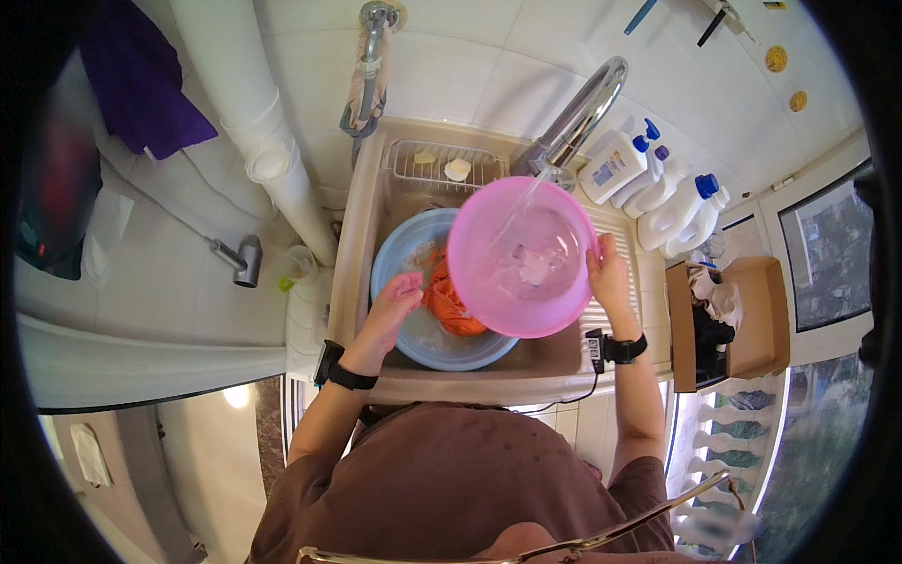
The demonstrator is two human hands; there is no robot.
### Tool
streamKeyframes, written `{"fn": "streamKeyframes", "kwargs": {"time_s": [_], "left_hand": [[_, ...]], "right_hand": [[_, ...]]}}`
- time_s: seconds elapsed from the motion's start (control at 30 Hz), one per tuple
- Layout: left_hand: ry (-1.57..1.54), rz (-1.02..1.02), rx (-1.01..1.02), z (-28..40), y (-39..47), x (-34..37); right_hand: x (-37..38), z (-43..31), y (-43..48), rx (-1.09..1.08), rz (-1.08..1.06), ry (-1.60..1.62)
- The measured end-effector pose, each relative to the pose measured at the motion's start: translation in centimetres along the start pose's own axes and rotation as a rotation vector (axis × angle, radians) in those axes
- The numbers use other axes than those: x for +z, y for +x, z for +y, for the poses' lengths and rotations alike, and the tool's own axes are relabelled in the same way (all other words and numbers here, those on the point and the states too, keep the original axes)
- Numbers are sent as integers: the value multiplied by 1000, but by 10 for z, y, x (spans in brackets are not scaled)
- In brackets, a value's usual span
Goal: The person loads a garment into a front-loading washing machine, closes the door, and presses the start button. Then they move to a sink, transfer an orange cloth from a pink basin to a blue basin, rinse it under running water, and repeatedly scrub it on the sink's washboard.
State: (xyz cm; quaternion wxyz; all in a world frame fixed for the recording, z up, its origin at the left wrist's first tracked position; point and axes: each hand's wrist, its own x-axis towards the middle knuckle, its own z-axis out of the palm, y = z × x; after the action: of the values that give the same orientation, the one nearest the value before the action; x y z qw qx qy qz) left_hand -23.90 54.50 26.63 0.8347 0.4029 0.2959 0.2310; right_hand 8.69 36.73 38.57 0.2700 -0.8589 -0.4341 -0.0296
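My right hand (607, 276) grips the right rim of a pink plastic basin (486, 282). Water runs from the chrome faucet (585, 113) into this basin, and some has pooled at its bottom. Beneath and to the left sits a light blue basin (394, 247) in the sink (542, 356), partly covered by the pink one. Wet orange cloth (451, 299) lies in cloudy water inside the blue basin. Over that basin's left side, my left hand (396, 303) is held with its fingers slightly apart, holding nothing.
A wire rack (409, 166) with soap pieces (458, 169) spans the sink's back. Several white bottles (613, 169) line the right ledge beside a ribbed drainboard (620, 261). A cardboard box (757, 317) with cloth stands farther right. At left are a white pipe (261, 120) and a hair dryer (245, 261).
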Motion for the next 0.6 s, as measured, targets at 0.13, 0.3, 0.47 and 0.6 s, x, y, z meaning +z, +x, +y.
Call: {"fn": "streamKeyframes", "kwargs": {"time_s": [0.13, 0.3, 0.47, 0.6], "left_hand": [[-30, 59, -64, -8, -5, -3], [-49, 121, -77, -9, -11, -15], [-94, 162, -75, -13, -13, -22], [-119, 191, -90, -15, -16, -18]], "right_hand": [[-15, -30, 24, -91, -95, -287], [6, -76, 44, -208, -155, -553], [8, -100, 43, -369, -204, -865], [2, -101, 27, -463, -137, -976]]}}
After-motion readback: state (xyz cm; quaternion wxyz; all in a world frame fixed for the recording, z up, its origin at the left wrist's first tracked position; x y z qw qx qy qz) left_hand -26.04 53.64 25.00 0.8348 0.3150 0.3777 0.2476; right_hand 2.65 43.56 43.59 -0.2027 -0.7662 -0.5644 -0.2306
